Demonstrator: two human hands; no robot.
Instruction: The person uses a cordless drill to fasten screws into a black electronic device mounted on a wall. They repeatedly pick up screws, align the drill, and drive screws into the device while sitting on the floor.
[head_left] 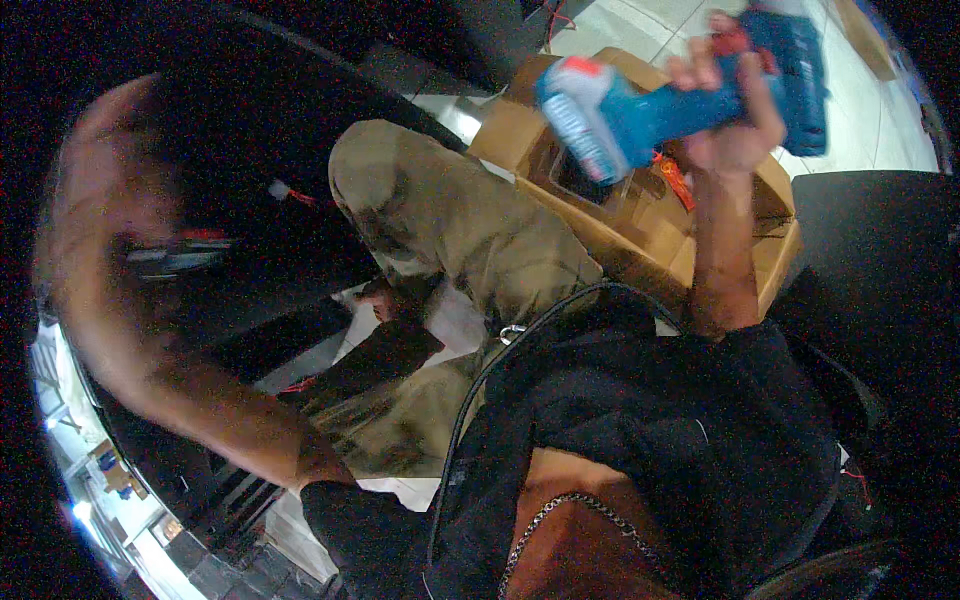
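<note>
My right hand (735,135) is raised at the upper right, closed around the handle of a blue cordless power tool (655,115) with red and grey parts, blurred by motion. Below it lies an open cardboard box (770,270) holding a clear plastic item (590,185) and a red-orange strip (675,185). My left hand (125,150) is at the upper left against a dark area, too smeared to show its fingers. Under that arm, some small metallic and red items (180,255) show indistinctly.
My bent legs (450,210) in khaki trousers occupy the middle, on white tiled floor (880,120). Dark panels (880,230) flank me, a small red-wired piece (285,190) shows on the left, and a lit area with shelving and boxes (110,470) appears at the lower left rim.
</note>
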